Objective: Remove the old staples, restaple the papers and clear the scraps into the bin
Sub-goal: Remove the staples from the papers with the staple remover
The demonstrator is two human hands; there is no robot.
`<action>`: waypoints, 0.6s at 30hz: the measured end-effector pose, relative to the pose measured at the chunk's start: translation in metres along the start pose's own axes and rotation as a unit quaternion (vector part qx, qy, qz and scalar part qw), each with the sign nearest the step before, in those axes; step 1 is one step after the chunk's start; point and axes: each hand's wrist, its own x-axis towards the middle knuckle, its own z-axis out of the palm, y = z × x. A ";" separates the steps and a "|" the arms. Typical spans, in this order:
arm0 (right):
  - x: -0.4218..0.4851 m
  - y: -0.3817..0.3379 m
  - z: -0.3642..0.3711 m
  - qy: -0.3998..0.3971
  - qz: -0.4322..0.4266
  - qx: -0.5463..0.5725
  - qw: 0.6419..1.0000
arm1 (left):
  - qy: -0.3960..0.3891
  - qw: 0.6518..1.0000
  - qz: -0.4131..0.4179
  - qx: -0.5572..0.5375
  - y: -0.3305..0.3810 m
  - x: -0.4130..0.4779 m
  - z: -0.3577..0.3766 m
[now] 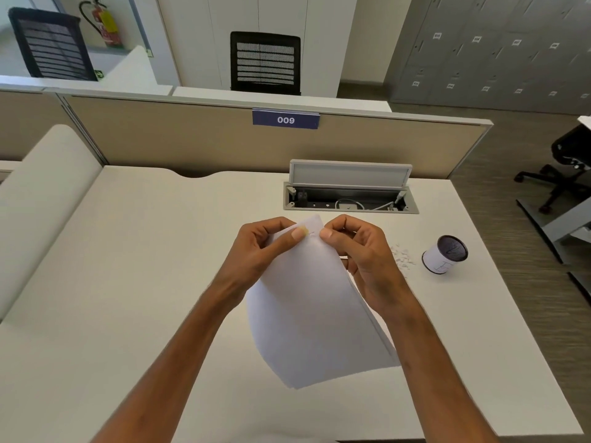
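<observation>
Several sheets of paper (316, 314) hung in the air above the desk (128, 251), held by their top corner and bowing down toward me. My left hand (265, 247) pinched that corner between thumb and curled fingers. My right hand (358, 251) pinched it from the other side, thumbnail set right by the staple (311, 233) (a faint thin line, hardly readable).

I judge this was the first step, prying out the old staple; restapling and clearing were not yet done. The next move would call for getting a nail under the staple and lifting it without tearing the corner, while the left hand kept the sheets firm.

To my right, a scatter of small white scraps (403, 257) lay on the desk just beside the little round bin (445, 254), outside it. Farther back an open cable box (350, 193) sat in the desk below the partition (192, 139).

No stapler or staple remover showed anywhere in view. Whether the staple was partly lifted I could not tell. My fingers covered the underside of the corner, and the bin's inside was too dark to make out.
</observation>
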 end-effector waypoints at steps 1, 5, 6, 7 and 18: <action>0.001 0.001 0.000 -0.004 0.001 -0.001 1.000 | -0.001 1.000 0.004 0.015 0.000 0.000 -0.001; 0.004 0.006 0.000 -0.027 0.008 -0.026 0.999 | 0.001 0.998 0.008 0.064 -0.006 0.003 -0.005; 0.005 0.007 0.000 -0.037 0.015 -0.031 0.999 | 0.010 0.998 0.002 0.065 -0.009 0.004 -0.007; 0.006 0.009 0.000 -0.053 0.030 -0.032 0.998 | 0.023 0.998 -0.006 0.062 -0.013 0.004 -0.010; 0.017 0.116 -0.013 -0.168 0.219 -0.064 0.959 | 0.065 0.971 -0.208 0.103 -0.108 0.024 -0.078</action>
